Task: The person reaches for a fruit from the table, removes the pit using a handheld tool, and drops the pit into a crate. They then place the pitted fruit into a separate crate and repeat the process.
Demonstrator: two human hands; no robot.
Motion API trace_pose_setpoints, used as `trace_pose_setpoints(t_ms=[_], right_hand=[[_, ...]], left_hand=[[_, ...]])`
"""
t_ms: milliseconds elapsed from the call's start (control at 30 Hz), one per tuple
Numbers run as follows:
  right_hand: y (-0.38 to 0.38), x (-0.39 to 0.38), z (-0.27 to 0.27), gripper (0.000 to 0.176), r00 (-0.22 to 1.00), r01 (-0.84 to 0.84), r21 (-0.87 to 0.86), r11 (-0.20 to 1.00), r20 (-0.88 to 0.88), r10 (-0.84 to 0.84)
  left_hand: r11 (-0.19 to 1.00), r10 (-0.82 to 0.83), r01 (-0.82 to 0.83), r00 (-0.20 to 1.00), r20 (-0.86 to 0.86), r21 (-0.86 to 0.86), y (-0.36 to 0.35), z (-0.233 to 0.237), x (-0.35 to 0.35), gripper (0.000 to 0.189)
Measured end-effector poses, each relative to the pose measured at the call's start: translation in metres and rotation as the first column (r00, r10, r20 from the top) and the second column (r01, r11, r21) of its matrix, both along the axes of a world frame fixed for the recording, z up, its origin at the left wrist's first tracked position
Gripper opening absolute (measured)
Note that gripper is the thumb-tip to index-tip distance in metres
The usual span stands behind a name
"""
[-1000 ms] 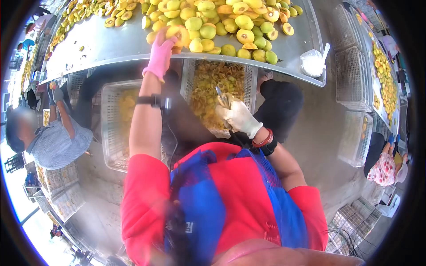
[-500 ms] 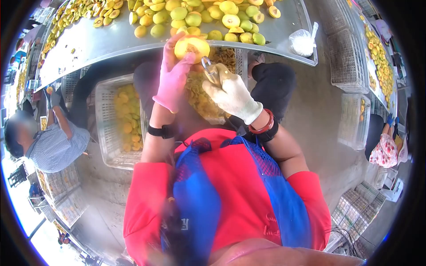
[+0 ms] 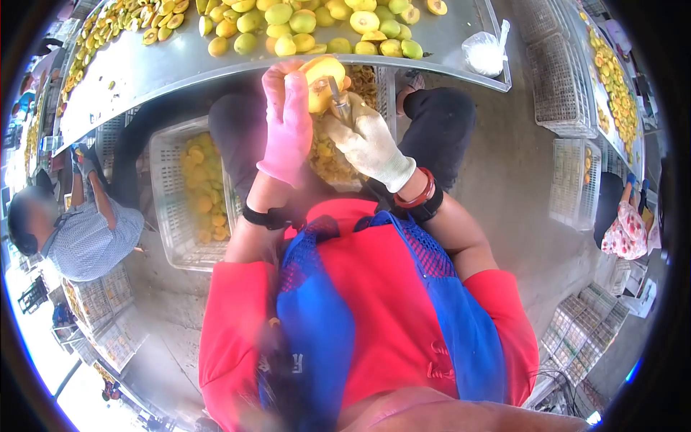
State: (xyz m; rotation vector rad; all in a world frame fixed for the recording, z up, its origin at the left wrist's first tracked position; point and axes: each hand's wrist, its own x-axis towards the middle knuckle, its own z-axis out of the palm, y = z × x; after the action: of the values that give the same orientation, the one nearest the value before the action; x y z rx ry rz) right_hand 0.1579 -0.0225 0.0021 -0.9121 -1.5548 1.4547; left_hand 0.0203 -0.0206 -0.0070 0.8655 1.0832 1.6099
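Note:
My left hand [image 3: 288, 126], in a pink glove, holds a yellow peach half [image 3: 323, 78] just beyond the table's near edge. My right hand [image 3: 366, 137], in a whitish glove stained at the fingers, is closed round a small metal pitting spoon [image 3: 337, 97]. Its tip lies against the peach half; how deep it goes in cannot be made out. Under my hands, between my knees, a crate holds yellow scraps [image 3: 327, 160]. Many green-yellow peaches [image 3: 302, 21], some cut open, are heaped on the metal table [image 3: 180, 54] in front.
A white crate [image 3: 162, 194] with peach pieces stands at my left. A tied plastic bag [image 3: 482, 55] rests on the table's right corner. Stacked crates [image 3: 561, 86] stand at the right. A co-worker [image 3: 93, 234] sits at the left, another person [image 3: 625, 234] at far right.
The peach half has tilted in my left hand, and its cut face is now turned toward the spoon. My right hand has moved slightly left and the spoon now meets the fruit.

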Motion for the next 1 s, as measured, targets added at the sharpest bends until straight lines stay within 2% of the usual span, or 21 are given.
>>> trace_pose_setpoints(t_ms=[100, 167, 267, 367, 467, 567, 667, 767, 800, 833, 867, 967, 1000], right_hand=[[0.003, -0.001, -0.005, 0.015, 0.997, -0.049, -0.072, 0.996, -0.059, 0.045], [0.004, -0.001, -0.008, 0.015, 0.996, -0.073, -0.121, 0.99, -0.06, 0.066], [0.005, 0.0, -0.009, 0.012, 0.996, -0.078, -0.076, 0.994, -0.053, 0.074], [0.008, 0.004, -0.001, 0.011, 0.986, -0.169, -0.245, 0.955, -0.059, 0.159], [0.002, 0.001, 0.011, 0.012, 0.973, -0.173, -0.399, 0.9, -0.211, 0.093], [0.0, 0.001, 0.01, 0.014, 0.937, -0.256, -0.532, 0.808, -0.343, 0.07], [0.005, 0.001, -0.002, 0.012, 0.98, -0.182, -0.204, 0.962, -0.113, 0.162], [0.006, -0.003, -0.007, 0.007, 0.991, -0.115, 0.088, 0.99, -0.052, 0.119], [0.007, -0.001, -0.002, 0.008, 0.974, -0.212, -0.136, 0.968, -0.107, 0.199], [0.008, 0.004, 0.006, 0.011, 0.948, -0.31, -0.346, 0.886, -0.179, 0.262], [0.009, 0.009, 0.01, 0.014, 0.915, -0.401, -0.529, 0.748, -0.263, 0.305], [0.012, 0.019, 0.001, 0.013, 0.849, -0.525, -0.607, 0.596, -0.415, 0.326], [0.012, 0.021, 0.004, 0.015, 0.821, -0.57, -0.607, 0.554, -0.453, 0.348]], left_hand=[[0.969, -0.054, 0.083, 0.99, -0.128, 0.233, 0.0, -0.005, 0.002, 0.049], [0.956, -0.041, 0.078, 0.99, -0.136, 0.282, 0.0, -0.011, 0.009, 0.052], [0.943, -0.04, 0.086, 0.988, -0.147, 0.321, 0.0, -0.015, 0.011, 0.055], [0.928, -0.052, 0.102, 0.988, -0.148, 0.357, -0.001, -0.016, 0.01, 0.055], [0.885, -0.041, 0.106, 0.988, -0.15, 0.453, 0.001, -0.018, 0.01, 0.054], [0.855, -0.018, 0.105, 0.985, -0.172, 0.508, 0.004, -0.018, 0.008, 0.054], [0.868, -0.035, 0.109, 0.987, -0.159, 0.485, 0.003, -0.017, 0.008, 0.055], [0.905, -0.086, 0.129, 0.989, -0.122, 0.405, -0.001, -0.013, 0.008, 0.057], [0.915, -0.113, 0.148, 0.987, -0.114, 0.376, -0.001, -0.013, 0.004, 0.057], [0.923, -0.139, 0.167, 0.985, -0.106, 0.347, -0.001, -0.013, 0.002, 0.058], [0.932, -0.161, 0.173, 0.985, -0.064, 0.32, -0.002, -0.014, 0.001, 0.058], [0.954, -0.219, 0.192, 0.971, 0.098, 0.229, -0.005, -0.014, 0.001, 0.06], [0.951, -0.246, 0.222, 0.965, 0.092, 0.215, -0.005, -0.013, -0.001, 0.061]])
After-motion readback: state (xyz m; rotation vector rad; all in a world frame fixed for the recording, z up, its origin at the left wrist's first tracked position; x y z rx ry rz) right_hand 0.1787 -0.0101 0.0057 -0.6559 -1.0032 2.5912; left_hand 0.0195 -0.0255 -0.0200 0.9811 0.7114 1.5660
